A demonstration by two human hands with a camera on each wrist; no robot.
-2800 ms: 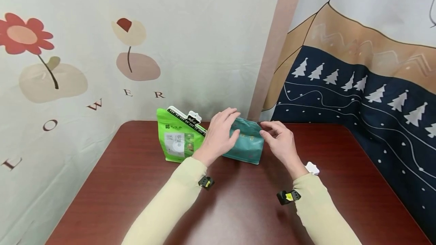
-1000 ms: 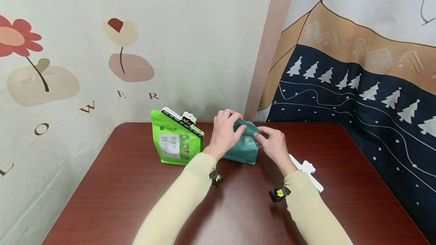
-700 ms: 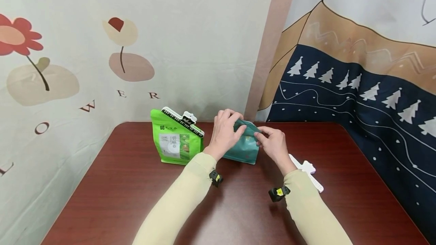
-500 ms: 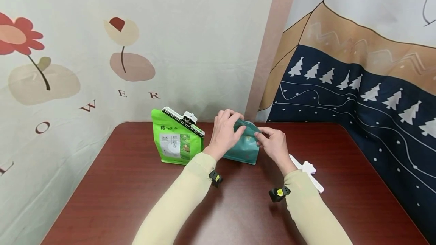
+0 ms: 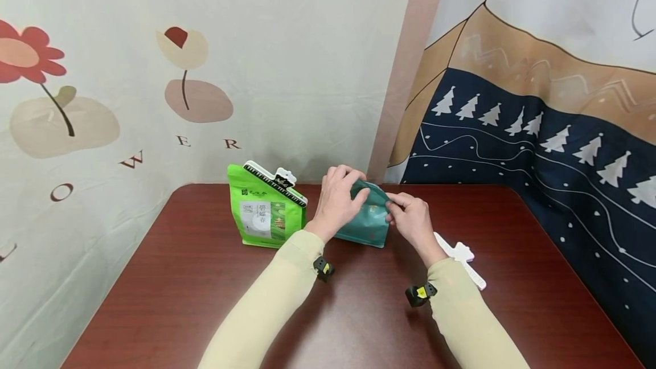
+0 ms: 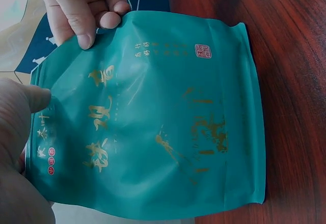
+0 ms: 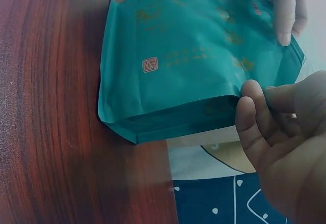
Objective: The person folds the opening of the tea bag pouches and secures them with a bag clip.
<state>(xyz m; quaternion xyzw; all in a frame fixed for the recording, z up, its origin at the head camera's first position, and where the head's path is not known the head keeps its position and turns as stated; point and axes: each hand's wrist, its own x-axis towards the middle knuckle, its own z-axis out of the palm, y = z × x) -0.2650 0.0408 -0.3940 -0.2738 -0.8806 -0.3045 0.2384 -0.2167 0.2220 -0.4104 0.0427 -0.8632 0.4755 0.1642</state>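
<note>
The teal pouch stands on the far part of the tabletop, near the middle, with its printed face to the near side. Both hands are at its upper part. The left hand pinches the left part of the top, with the thumb on the front face and the other fingers mostly hidden behind. The right hand has its thumb and fingertips closed on the right side edge, close to the top corner.

To the left of it stands a green pouch, and a black-and-white clip sits slantwise over its top. A white clip lies on the right of the tabletop, just beside the right forearm.

In my judgement, the step in hand is to straighten and press together the top of the teal pouch; whether its mouth is sealed, I cannot tell. The next move probably calls for the left hand to keep this edge flat, while the right hand becomes free to take the white clip.
</note>
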